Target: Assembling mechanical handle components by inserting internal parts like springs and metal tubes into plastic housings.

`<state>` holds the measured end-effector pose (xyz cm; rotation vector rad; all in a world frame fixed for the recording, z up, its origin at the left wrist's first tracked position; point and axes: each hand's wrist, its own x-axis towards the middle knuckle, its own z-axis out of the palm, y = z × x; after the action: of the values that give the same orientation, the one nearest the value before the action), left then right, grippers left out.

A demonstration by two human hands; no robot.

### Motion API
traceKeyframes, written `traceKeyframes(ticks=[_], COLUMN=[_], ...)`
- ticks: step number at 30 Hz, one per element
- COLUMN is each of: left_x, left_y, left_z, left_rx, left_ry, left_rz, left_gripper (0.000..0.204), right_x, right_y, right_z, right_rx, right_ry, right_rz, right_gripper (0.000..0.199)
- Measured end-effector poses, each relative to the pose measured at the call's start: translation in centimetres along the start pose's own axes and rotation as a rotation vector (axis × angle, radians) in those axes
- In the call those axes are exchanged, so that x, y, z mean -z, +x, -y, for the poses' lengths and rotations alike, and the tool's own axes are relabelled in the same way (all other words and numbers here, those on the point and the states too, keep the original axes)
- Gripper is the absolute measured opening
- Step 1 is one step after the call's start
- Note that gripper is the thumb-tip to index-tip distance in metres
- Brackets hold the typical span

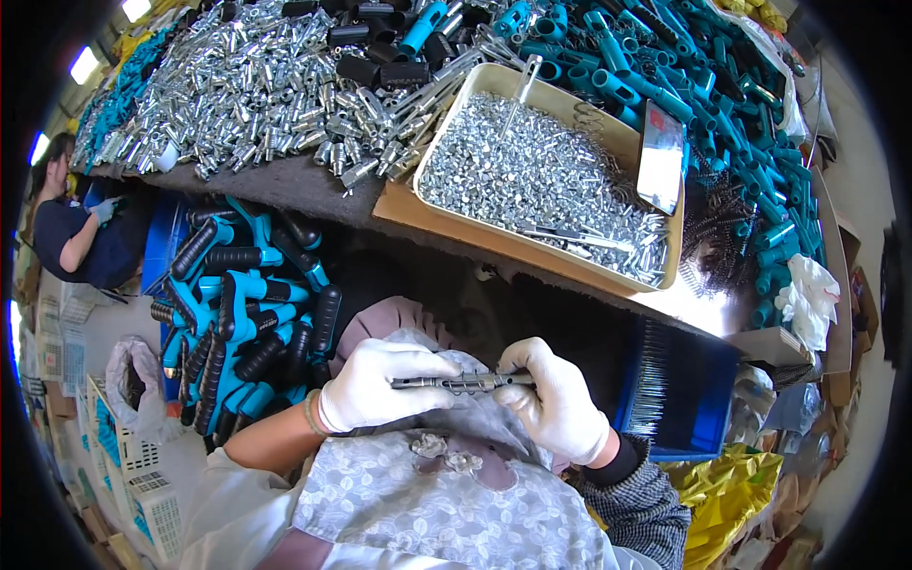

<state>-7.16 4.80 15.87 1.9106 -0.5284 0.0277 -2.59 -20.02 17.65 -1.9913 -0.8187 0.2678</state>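
Note:
My left hand and my right hand, both in white gloves, hold one slim metal rod with a coil spring around it, level above my lap. The left fingers are closed on one end. My right thumb and fingers pinch the other end. Just beyond stands a cream tray full of small metal pins, with a metal strip stuck upright in it and tweezers lying on top. My patterned apron is below the hands.
Silver metal fittings heap the bench at left; teal tubes and dark springs pile at right. Teal-and-black handles fill the space below left. A blue bin holds metal rods at right. Another person sits far left.

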Motion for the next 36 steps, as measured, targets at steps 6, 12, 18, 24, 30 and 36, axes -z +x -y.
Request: traceKeyframes(ticks=[6,12,18,24,30,36], left_x=[-0.2,-0.3,-0.5,-0.5,-0.9,-1.2], left_y=[0.3,0.4,0.7,1.1,0.9,0.7], left_z=[0.0,0.4,0.7,0.6,0.3,-0.4], left_rx=[0.011,0.042,0.034,-0.045,0.153,0.360], left_ry=[0.065,0.117,0.191,0.302,0.060,-0.231], left_rz=[-0.062,-0.145,-0.164,-0.136,-0.086,-0.043], left_gripper=[0.029,0.030,0.029,0.029,0.027,0.027], right_x=[0.0,-1.3,-2.9,-2.3,-1.7,-1.0], right_y=[0.2,-1.5,-1.8,-2.4,-2.3,-2.5], right_z=[-1.7,-1.7,-1.9,-2.2,-3.5,-3.7], right_rx=[0.031,-0.095,-0.196,-0.245,-0.004,0.100], right_ry=[0.105,0.406,0.535,0.531,0.211,0.172], right_rz=[-0.047,-0.247,-0.195,-0.141,-0.057,-0.078], right_gripper=[0.035,0.026,0.036,0.038,0.039,0.030])
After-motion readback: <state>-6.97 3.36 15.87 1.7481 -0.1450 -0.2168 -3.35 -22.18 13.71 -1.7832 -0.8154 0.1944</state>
